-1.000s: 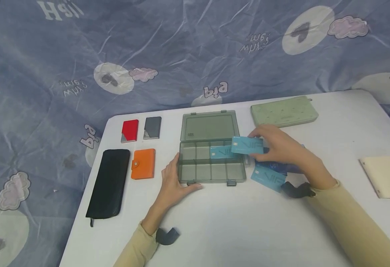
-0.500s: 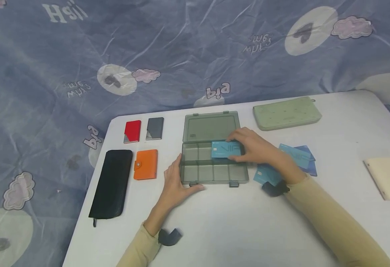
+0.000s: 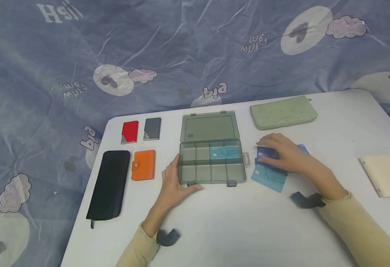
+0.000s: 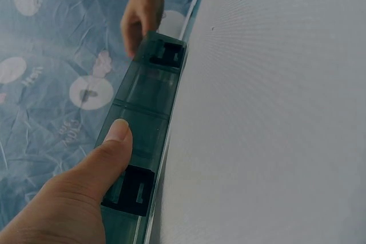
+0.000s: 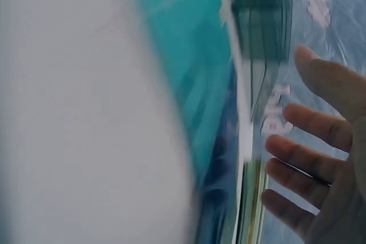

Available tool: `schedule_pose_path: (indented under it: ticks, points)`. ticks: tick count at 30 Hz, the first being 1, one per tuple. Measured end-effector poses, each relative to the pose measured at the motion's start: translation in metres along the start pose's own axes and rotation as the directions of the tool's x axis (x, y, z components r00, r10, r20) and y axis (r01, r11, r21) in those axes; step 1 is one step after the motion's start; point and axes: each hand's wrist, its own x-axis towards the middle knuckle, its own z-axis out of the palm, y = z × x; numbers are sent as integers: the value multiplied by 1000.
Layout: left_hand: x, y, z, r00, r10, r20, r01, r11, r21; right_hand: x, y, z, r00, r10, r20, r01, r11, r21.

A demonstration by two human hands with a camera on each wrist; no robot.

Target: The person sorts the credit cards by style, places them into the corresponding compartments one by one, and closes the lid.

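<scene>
A translucent green divided plastic box (image 3: 203, 171) lies with its lid (image 3: 210, 127) folded back. A light blue VIP card (image 3: 224, 152) rests in its back row, toward the right. At the box's front left corner is my left hand (image 3: 172, 188), fingers along the left side and thumb at the front. In the left wrist view that thumb (image 4: 114, 141) lies beside a dark latch (image 4: 137, 190). My right hand (image 3: 283, 154) is over the loose cards right of the box, fingers apart and holding nothing. Beneath it show a dark blue card (image 3: 265, 151) and a light blue card (image 3: 269, 178).
On the left lie a red card case (image 3: 129, 131), a grey card case (image 3: 152, 128), an orange snap wallet (image 3: 143, 164) and a long black zip wallet (image 3: 109, 185). A green pouch (image 3: 284, 112) is at the back right, a cream notebook (image 3: 386, 176) at the far right.
My right hand carried a light blue card left into the box's back row, let go of it, and moved back right over the loose cards. The left hand stayed at the box corner.
</scene>
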Motion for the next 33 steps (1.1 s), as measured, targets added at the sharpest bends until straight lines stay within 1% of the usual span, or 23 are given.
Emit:
schedule_pose_path:
  ticks: [5, 7, 11, 13, 16, 19, 24, 27, 33]
  points:
    - [1, 0, -1, 1000, 9, -3, -9, 1000, -3, -34, 8, -8, 996, 63, 57, -62, 998, -17]
    - [1, 0, -1, 1000, 12, -6, -12, 1000, 0, -44, 10, -9, 993, 99, 60, -98, 995, -20]
    - [1, 0, -1, 1000, 13, -3, -13, 1000, 11, -56, 18, -15, 982, 188, 28, -187, 982, -36]
    - [0, 0, -1, 1000, 3, 4, -3, 1000, 8, -59, 23, -17, 970, 240, 25, -238, 969, -63]
    - [-1, 0, 0, 1000, -8, 10, 8, 1000, 4, -62, 30, -20, 952, 303, 43, -297, 949, -107]
    - [-1, 1, 0, 1000, -10, 14, 10, 1000, 1, -66, 35, -22, 939, 339, 50, -330, 935, -132]
    - [0, 2, -1, 1000, 6, 12, -6, 1000, 5, -67, 40, -25, 940, 340, 23, -336, 935, -114]
    - [0, 2, -1, 1000, 18, 7, -18, 1000, 11, -64, 43, -27, 940, 340, 25, -336, 936, -106]
    - [0, 2, 0, 1000, 15, 3, -15, 1000, 6, -59, 48, -30, 921, 384, 59, -375, 919, -125]
